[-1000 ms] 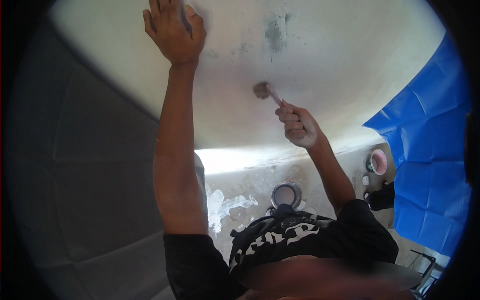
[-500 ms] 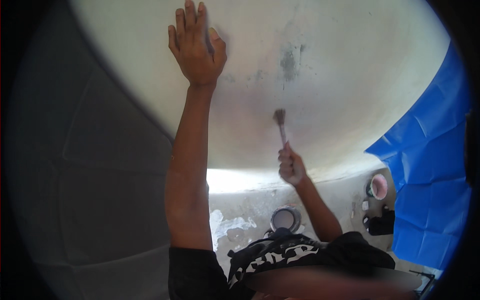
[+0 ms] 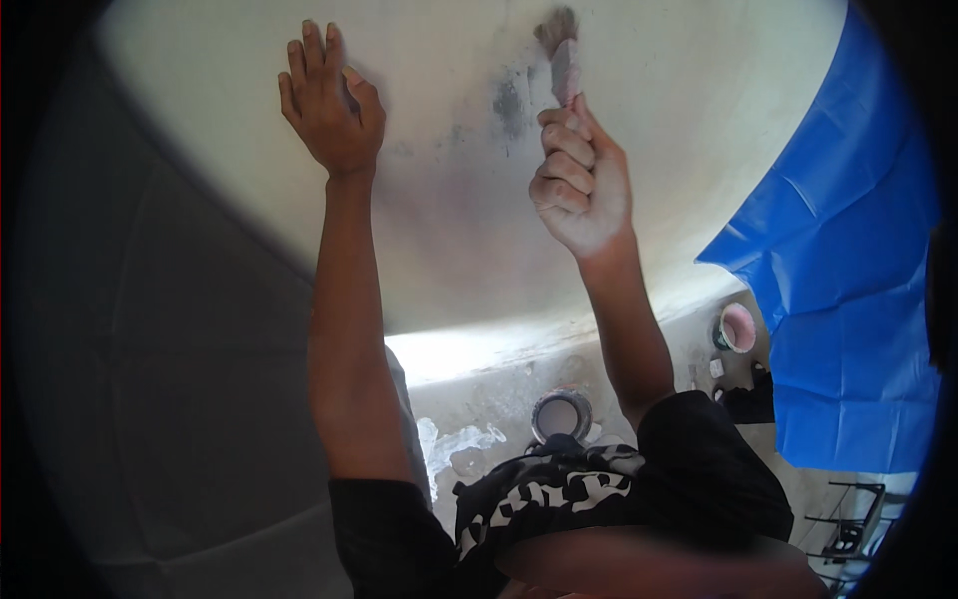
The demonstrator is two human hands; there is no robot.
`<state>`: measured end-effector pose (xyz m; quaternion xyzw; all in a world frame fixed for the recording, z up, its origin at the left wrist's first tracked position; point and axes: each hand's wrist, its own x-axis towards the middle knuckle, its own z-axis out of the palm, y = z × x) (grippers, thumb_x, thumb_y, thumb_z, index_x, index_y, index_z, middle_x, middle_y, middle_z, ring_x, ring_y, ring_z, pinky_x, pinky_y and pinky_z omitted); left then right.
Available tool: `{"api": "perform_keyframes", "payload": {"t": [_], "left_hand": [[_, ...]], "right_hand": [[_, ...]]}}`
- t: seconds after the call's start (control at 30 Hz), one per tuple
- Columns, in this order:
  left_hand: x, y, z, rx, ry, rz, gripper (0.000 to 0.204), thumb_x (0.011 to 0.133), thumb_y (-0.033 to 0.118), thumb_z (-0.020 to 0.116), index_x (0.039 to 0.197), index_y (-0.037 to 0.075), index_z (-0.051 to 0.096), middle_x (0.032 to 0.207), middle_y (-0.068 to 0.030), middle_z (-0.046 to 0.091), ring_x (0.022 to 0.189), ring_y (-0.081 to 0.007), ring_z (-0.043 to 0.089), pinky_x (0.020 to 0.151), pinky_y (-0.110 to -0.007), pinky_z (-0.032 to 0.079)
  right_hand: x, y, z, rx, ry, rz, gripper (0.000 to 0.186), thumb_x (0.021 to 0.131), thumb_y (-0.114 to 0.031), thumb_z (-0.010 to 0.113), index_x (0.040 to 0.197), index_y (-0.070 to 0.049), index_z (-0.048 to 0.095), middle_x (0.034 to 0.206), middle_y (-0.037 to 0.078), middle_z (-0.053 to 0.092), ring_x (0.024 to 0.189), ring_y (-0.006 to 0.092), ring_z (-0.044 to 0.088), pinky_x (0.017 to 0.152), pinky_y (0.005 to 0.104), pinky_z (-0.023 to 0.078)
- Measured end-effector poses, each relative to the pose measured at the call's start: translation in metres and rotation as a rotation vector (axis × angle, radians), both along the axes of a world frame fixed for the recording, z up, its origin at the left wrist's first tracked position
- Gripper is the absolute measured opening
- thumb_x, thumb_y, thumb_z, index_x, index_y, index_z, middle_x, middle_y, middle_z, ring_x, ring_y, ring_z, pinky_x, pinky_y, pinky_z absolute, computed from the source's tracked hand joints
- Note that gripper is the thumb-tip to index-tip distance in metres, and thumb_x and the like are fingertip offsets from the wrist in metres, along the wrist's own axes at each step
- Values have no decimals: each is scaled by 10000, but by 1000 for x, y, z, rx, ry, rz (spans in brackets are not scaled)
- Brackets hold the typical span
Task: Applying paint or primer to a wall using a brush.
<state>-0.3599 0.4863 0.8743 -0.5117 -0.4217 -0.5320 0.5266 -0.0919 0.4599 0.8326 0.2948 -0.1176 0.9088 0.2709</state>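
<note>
My left hand (image 3: pixel 334 115) lies flat against a pale, slightly stained wall (image 3: pixel 439 250), its fingers stretched out and a little apart. In my right hand (image 3: pixel 584 185) the fingers are wrapped round the handle of a paintbrush (image 3: pixel 561 60). The brush points up, its dark bristles at or close to the wall's surface; I cannot tell whether they touch. Just left of the brush, a dark grey patch (image 3: pixel 509 105) with smaller smudges marks the wall.
A bucket of greyish liquid (image 3: pixel 561 414) stands on the floor below me. Farther right are a pinkish bucket (image 3: pixel 736 327) and a hanging blue tarp (image 3: pixel 838 329). Dark sheeting (image 3: pixel 200 379) covers the left side. A dark metal frame (image 3: pixel 848 529) stands at lower right.
My right hand has risen along the wall with the brush, from below the dark patch to beside and above it. The view has shifted slightly; my left hand stays spread on the wall.
</note>
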Motion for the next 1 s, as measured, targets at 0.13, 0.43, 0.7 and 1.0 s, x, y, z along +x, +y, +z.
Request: {"api": "perform_keyframes", "payload": {"t": [0.13,0.43,0.7,1.0], "left_hand": [[-4,-9,4,6,34,-14,534,940,195,460,1466,146,536,1545,-48,493,1449,-266,418,1199,-459,214],[-8,-18,-6,-79,2,15,544,941,216,499,1481,155,519,1567,-39,464,1471,-256,387,1202,-466,227],[-4,-13,-8,-105,8,64,565,942,245,464,1498,151,494,1580,-50,443,1477,-270,375,1203,-475,218],[4,-16,-12,-122,7,89,583,934,251,467,1503,126,485,1580,-75,441,1472,-288,381,1202,-480,213]], "right_hand": [[-15,-8,-105,-132,-413,-248,417,1071,-501,421,772,-211,422,604,-97,219,421,53,163,359,237,140],[-3,-28,-98,-443,-344,138,410,1078,-458,439,772,-186,429,630,-79,250,458,48,201,367,218,155],[8,1,24,221,-91,-127,372,1076,-447,455,842,-159,471,637,-75,277,457,48,205,354,230,154],[32,-6,-186,-83,-984,-581,456,1006,-588,502,745,-226,407,607,-102,227,441,44,163,380,222,138]]}}
